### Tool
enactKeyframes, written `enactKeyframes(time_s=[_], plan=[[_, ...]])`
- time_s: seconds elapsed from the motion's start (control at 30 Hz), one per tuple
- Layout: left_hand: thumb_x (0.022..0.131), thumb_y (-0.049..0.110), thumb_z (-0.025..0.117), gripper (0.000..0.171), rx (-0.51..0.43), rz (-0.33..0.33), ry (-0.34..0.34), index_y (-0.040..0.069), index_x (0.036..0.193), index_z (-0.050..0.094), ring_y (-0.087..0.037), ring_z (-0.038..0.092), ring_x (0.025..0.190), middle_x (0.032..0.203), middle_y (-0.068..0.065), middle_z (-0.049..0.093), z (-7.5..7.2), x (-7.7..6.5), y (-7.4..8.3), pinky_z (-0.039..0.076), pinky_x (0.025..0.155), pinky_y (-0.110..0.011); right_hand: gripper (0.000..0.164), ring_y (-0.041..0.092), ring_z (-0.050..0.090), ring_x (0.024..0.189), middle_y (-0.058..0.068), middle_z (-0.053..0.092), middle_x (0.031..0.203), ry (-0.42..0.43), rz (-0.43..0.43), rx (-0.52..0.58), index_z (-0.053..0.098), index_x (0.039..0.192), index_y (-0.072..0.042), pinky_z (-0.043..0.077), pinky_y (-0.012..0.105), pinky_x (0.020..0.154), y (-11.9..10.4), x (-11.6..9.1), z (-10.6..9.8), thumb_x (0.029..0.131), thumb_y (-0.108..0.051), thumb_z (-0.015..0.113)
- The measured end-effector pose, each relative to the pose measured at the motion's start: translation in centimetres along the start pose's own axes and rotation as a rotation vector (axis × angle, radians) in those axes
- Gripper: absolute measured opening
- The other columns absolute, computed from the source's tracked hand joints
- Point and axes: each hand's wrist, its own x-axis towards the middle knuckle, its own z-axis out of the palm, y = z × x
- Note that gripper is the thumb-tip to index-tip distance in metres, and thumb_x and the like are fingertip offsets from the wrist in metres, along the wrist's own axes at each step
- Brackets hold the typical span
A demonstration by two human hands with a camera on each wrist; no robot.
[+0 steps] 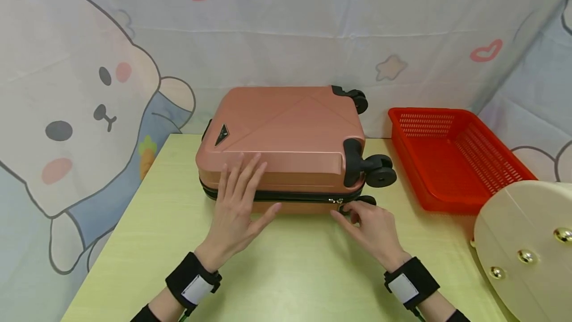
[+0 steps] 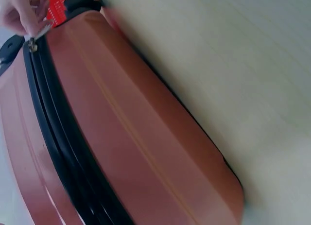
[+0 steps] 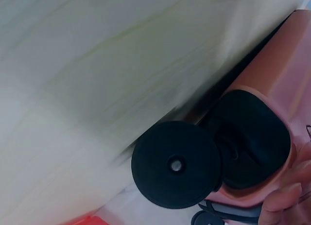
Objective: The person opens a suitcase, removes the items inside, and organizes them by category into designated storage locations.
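A pink hard-shell suitcase point(image 1: 290, 123) lies flat on the table, its black zipper point(image 1: 286, 196) along the near side. My left hand point(image 1: 237, 207) rests on the near side toward the left, fingers straight and spread upward across the shell. At the right end of the zipper, my right hand point(image 1: 373, 227) pinches a metal zipper pull point(image 2: 33, 45) between thumb and finger. Black wheels point(image 1: 381, 170) stick out from the suitcase's right end, and one wheel point(image 3: 176, 164) is large in the right wrist view. The left hand is out of its own wrist view.
To the right of the suitcase stands a red plastic basket point(image 1: 429, 198) with slotted walls. A cream rounded object with gold studs point(image 1: 514, 232) sits at the near right. Behind the light yellow table point(image 1: 286, 272) hangs a printed cloth point(image 1: 286, 53).
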Motion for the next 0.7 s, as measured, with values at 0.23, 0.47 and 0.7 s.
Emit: enactKeyframes(time_s=[0.23, 0.47, 0.7], plan=[[0.093, 0.063, 0.059, 0.088, 0.123, 0.058, -0.077, 0.012, 0.159, 0.03, -0.039, 0.022, 0.154, 0.165, -0.014, 0.031, 1.8, 1.2, 1.1, 0.01, 0.126, -0.059, 0.019, 0.005, 0.047, 0.054, -0.003, 0.06, 0.061, 0.038, -0.014, 0.007, 0.071, 0.075, -0.013, 0.033, 0.017, 0.05, -0.2, 0.5, 0.7, 0.079, -0.023, 0.086], [0.081, 0.06, 0.076, 0.1, 0.202, 0.03, -0.114, 0.013, 0.158, 0.033, -0.036, 0.02, 0.156, 0.167, -0.011, 0.026, 3.1, 3.4, 1.2, 0.012, 0.126, -0.059, 0.012, 0.004, 0.049, 0.055, -0.002, 0.067, 0.066, 0.082, -0.03, 0.068, 0.072, 0.076, -0.012, 0.038, 0.017, 0.05, -0.1, 0.5, 1.0, 0.082, -0.008, 0.081], [0.076, 0.069, 0.074, 0.101, 0.301, 0.041, -0.133, 0.019, 0.156, 0.038, -0.032, 0.029, 0.153, 0.162, -0.006, 0.037, 4.0, 4.9, 0.5, 0.016, 0.127, -0.054, 0.011, 0.003, 0.049, 0.055, -0.002, 0.065, 0.068, 0.103, -0.06, 0.124, 0.069, 0.082, -0.012, 0.038, 0.016, 0.05, 0.4, 0.2, 1.3, 0.084, -0.004, 0.076]])
